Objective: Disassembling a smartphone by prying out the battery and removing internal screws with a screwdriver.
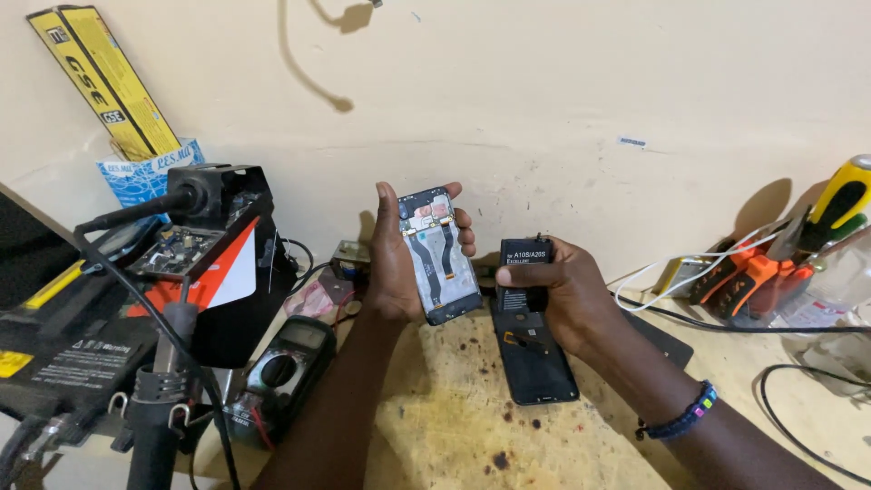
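My left hand holds up an opened phone body, its circuit board and flex cables facing me, thumb along one edge and fingers curled round the other. My right hand grips a black phone battery just right of it, above a black back cover or screen panel lying flat on the stained wooden bench. A beaded bracelet sits on my right wrist.
A black multimeter lies to the left beside a hot-air rework station and its black handpiece. Orange-handled pliers, a yellow screwdriver and white and black cables crowd the right. Yellow boxes lean on the wall.
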